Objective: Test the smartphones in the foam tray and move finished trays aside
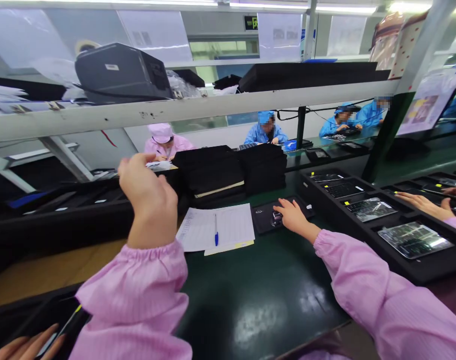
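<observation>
My left hand (147,197) is raised above the bench with its back to me. Its fingers are curled together, and whatever may be inside them is hidden. My right hand (294,216) lies stretched out on a small black tray (260,222). Its fingers are flat beside a small shiny part (276,218) on that tray. A sheet of paper (228,225) with a blue pen (216,231) on it lies between my two hands on the dark green bench (258,300).
Stacks of black trays (213,172) stand behind the paper. Long black trays with circuit boards (413,240) run along the right, where another person's hand (425,204) reaches in. Fingers of another hand (23,346) show at the bottom left. A shelf rail (213,105) crosses overhead; several workers sit beyond.
</observation>
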Available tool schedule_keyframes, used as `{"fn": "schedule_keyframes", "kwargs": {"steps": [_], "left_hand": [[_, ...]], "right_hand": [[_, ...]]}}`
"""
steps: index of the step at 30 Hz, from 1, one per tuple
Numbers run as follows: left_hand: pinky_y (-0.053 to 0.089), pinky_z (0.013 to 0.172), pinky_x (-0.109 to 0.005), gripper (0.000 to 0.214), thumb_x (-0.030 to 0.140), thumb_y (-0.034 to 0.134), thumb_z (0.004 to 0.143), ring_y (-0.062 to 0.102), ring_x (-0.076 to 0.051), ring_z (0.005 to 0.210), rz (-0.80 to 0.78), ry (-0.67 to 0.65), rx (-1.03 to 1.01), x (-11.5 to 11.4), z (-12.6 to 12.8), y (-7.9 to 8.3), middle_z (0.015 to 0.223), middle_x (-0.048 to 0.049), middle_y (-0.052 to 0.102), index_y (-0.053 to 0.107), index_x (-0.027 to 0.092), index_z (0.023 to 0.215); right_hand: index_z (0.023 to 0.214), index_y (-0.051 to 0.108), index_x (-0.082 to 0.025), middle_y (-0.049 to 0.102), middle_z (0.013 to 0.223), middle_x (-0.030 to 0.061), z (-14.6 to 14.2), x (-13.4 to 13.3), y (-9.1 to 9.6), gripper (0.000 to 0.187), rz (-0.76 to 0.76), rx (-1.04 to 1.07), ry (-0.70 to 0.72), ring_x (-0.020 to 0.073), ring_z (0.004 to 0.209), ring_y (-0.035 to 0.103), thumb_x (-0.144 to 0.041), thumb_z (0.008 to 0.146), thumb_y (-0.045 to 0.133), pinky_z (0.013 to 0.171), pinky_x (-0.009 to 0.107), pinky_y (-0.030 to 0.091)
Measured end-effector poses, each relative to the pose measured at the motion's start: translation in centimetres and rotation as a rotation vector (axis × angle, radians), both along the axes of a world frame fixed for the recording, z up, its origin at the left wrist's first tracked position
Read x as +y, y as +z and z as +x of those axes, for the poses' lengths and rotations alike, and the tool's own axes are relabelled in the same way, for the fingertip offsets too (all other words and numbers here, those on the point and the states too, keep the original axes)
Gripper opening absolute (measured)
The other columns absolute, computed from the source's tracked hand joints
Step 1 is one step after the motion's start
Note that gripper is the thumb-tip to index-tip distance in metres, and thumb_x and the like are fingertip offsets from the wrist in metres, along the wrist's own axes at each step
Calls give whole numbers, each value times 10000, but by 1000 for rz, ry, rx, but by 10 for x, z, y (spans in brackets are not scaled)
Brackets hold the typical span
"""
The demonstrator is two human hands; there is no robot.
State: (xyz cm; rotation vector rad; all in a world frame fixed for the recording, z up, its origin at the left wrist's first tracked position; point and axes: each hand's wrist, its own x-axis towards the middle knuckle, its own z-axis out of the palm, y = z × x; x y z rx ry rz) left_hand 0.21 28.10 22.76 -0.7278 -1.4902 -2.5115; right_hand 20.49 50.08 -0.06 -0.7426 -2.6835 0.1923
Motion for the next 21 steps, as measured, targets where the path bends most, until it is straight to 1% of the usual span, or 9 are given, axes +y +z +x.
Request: {"fn": "schedule_keyframes", "kwargs": {"steps": [2, 4, 5, 7, 9, 11, 13, 18, 21], "left_hand": [[219, 1152, -520, 380, 110, 404, 772, 395, -196, 1352, -37, -75, -41, -10, 46, 1, 1263, -109, 447, 393, 98, 1151], [264, 1154, -458, 432, 127, 398, 772, 345, -169, 1401, -61, -148, -54, -22, 87, -2, 1380, -98, 397, 368, 143, 1203], [301, 1147, -420, 468, 139, 385, 791, 358, -151, 1397, -70, -193, -67, -29, 105, -4, 1424, -104, 375, 336, 155, 1256], [373, 1124, -362, 516, 151, 352, 820, 422, -129, 1357, -81, -236, -82, -41, 133, -10, 1460, -109, 387, 298, 166, 1333], [415, 1117, -329, 500, 170, 338, 843, 460, -129, 1329, -98, -251, -81, -53, 153, -20, 1448, -60, 455, 347, 220, 1340], [432, 1122, -330, 456, 191, 339, 851, 459, -149, 1334, -115, -260, -67, -65, 167, -31, 1391, 21, 536, 444, 300, 1281], [436, 1124, -361, 433, 203, 374, 840, 458, -184, 1337, -110, -272, -76, -76, 177, -44, 1329, 56, 591, 522, 337, 1225], [435, 1104, -441, 422, 263, 585, 772, 492, -264, 1305, -80, -304, -246, -95, 186, -74, 1319, -32, 604, 616, 300, 1191], [355, 1139, -515, 408, 302, 635, 748, 491, -292, 1300, -107, -281, -321, -101, 180, -91, 1323, -50, 599, 646, 305, 1156]], "right_hand": [[1312, 569, -167, 291, 1544, 143, 0, -2, 0, 561, -2, 7, -2, 250, 1428, 279, 11, 803, 414, 1162, 527, 163], [1317, 557, -158, 341, 1518, 148, 1, -3, 0, 579, -21, 3, 4, 248, 1416, 304, 37, 795, 401, 1160, 533, 171], [1325, 544, -148, 363, 1504, 152, 2, -3, 1, 584, -35, 0, 8, 254, 1402, 328, 45, 792, 405, 1153, 537, 195], [1369, 489, -130, 328, 1522, 155, 4, -2, 2, 590, -59, 13, 18, 265, 1396, 336, 36, 806, 430, 1141, 530, 242], [1419, 417, -123, 287, 1541, 147, 6, -1, 2, 599, -79, 43, 28, 259, 1401, 324, 13, 836, 451, 1143, 505, 264], [1443, 379, -124, 362, 1503, 136, 9, -1, -1, 591, -106, 61, 37, 240, 1377, 365, -11, 869, 461, 1146, 486, 277], [1437, 392, -121, 451, 1438, 135, 10, -3, -6, 561, -137, 62, 43, 238, 1332, 426, -41, 890, 484, 1136, 489, 295], [1452, 370, -128, 473, 1413, 142, 11, -7, -15, 559, -167, 50, 45, 243, 1292, 470, -91, 914, 516, 1109, 475, 340], [1452, 368, -134, 504, 1374, 134, 10, -9, -13, 561, -157, 27, 26, 248, 1265, 490, -101, 915, 525, 1108, 495, 332]]}}
